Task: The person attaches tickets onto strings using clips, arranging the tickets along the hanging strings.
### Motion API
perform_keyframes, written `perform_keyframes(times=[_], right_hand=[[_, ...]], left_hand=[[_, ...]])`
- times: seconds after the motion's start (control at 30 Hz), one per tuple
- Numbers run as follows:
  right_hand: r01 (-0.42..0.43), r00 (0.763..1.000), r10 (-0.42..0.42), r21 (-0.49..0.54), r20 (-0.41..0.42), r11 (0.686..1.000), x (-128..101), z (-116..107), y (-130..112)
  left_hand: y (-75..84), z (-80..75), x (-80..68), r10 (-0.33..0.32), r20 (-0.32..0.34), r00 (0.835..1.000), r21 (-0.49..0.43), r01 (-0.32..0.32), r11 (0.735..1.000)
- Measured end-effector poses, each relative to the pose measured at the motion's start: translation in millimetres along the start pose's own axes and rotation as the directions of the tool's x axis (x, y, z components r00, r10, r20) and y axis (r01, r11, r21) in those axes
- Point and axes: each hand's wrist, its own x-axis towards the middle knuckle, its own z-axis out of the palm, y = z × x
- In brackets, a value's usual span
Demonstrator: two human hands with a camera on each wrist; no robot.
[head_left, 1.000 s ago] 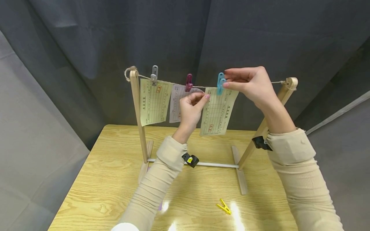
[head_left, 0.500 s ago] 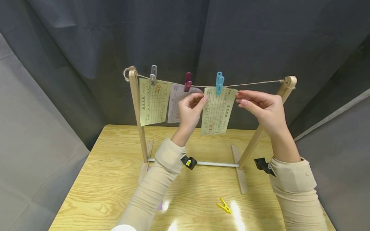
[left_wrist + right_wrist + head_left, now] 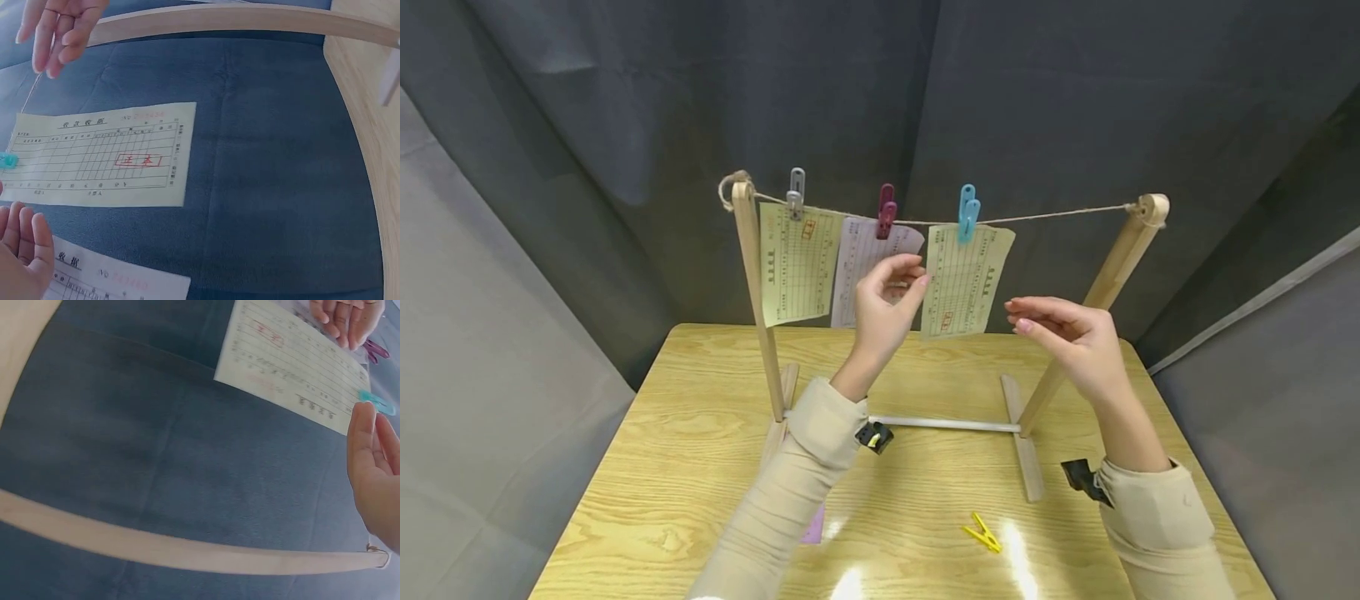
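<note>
A wooden table (image 3: 685, 433) with a pale grain stands before dark grey curtains (image 3: 625, 100). On it sits a small wooden drying rack (image 3: 748, 292), two slanted posts joined by a white crossbar (image 3: 947, 425), with a twine line (image 3: 1060, 215) strung between the post tops. Three paper slips hang from the line: a yellowish receipt (image 3: 797, 265) under a grey peg (image 3: 795, 193) at the left, a lilac slip (image 3: 859, 271) under a maroon peg (image 3: 887, 210) in the middle, and a yellowish form (image 3: 964, 279) under a blue peg (image 3: 967, 213) to the right.

The left hand (image 3: 883, 312) is raised in front of the lilac slip, fingers loosely bent and grasping nothing, its fingertips just beside the form's left edge. The right hand (image 3: 1071, 337) hovers released below and to the right of the form, fingers extended, apart from the paper. A yellow peg (image 3: 982, 534) lies on the table near the front edge.
</note>
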Motion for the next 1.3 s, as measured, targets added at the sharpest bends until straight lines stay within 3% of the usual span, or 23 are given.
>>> perform_keyframes(times=[0.27,0.6,0.73,0.93,1.13,1.3], right_hand=[[-0.114,0.993,0.115,-0.164,-0.006,0.98,-19.3,-6.3,7.6],[-0.181,0.984,0.178,-0.154,-0.031,0.971,-37.5,-5.8,15.3],[-0.205,0.979,0.203,-0.169,-0.031,0.964,-44.8,-7.5,17.9],[-0.247,0.969,0.246,-0.196,-0.032,0.949,-55.5,-9.0,20.9],[-0.257,0.966,0.256,-0.21,-0.033,0.943,-64.3,-10.2,25.8],[-0.275,0.961,0.275,-0.213,-0.03,0.938,-72.1,-11.8,30.8]], left_hand=[[0.1,-13.2,-15.8,-0.008,0.03,1.0,0.016,0.008,1.0],[26.7,-35.7,-39.3,-0.02,0.099,0.995,0.079,0.012,0.997],[10.6,-47.3,-49.0,-0.027,0.107,0.994,0.077,0.019,0.997],[-11.2,-66.2,-64.7,-0.09,0.114,0.989,0.076,0.082,0.994],[-12.5,-86.0,-77.4,-0.134,0.125,0.983,0.117,0.12,0.986],[-0.6,-97.6,-84.6,-0.131,0.139,0.982,0.129,0.113,0.985]])
